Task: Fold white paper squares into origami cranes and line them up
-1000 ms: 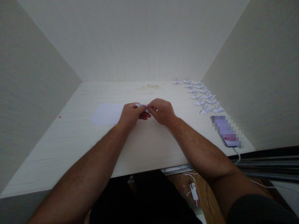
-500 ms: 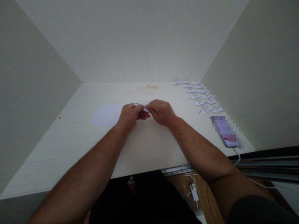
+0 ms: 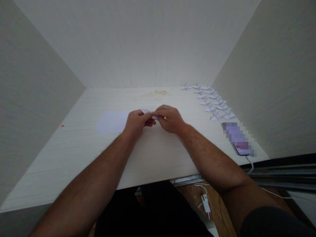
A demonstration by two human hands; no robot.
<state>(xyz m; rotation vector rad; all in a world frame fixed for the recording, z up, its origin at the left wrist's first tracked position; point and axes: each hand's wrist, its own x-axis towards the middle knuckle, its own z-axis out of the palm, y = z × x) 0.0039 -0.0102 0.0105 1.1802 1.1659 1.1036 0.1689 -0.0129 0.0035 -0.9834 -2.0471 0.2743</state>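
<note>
— What carries everything?

— A pale worktop with faint, streaky wood grain. Three plain off-white walls box it in at the back, left and right. A brownish stain marks the back edge, and a tiny red dot sits near the left edge.

— And the hands?

— They meet at the worktop's middle. The left hand and right hand each have their grip closed on one small folded paper, pinched between thumb and fingertips. It is white and creased to a point, mostly hidden by fingers. Whether it touches the surface I cannot tell.

— What lies around them?

— A flat, smooth sheet, pale lilac-white, lies just left of the left hand. Toward the back right corner stand the cranes, small folded shapes with sharp wings, close together. Near the front right corner a phone lies flat, its screen blurred, with a white cable curling off the front edge.

— Below the front edge?

— Darkness, a metal rail and a brown wooden floor with a white plug.
</note>
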